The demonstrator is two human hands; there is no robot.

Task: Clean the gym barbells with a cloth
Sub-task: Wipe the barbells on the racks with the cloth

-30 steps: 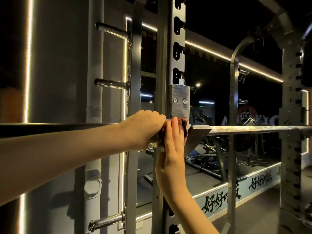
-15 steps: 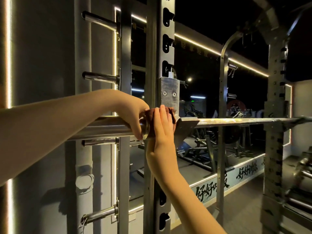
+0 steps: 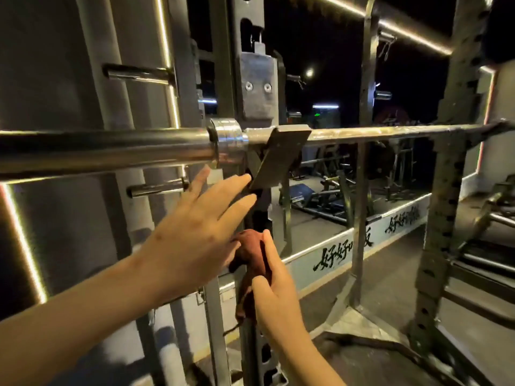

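Pinching the bunched cloth [image 3: 250,253] in the right hand [image 3: 276,298], low against the rack upright [image 3: 252,355] and apart from the barbell [image 3: 111,149] resting on its hook [image 3: 281,158], with the left hand [image 3: 195,232] loose, fingers spread and empty, just beneath the collar [image 3: 230,140], probably to steady the bar for wiping.

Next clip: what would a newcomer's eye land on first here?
A shiny barbell spans the frame's upper half, resting on a rack hook at centre. Below it, the left hand spreads open fingers, while the right hand grips a reddish-brown cloth, clear of the bar.
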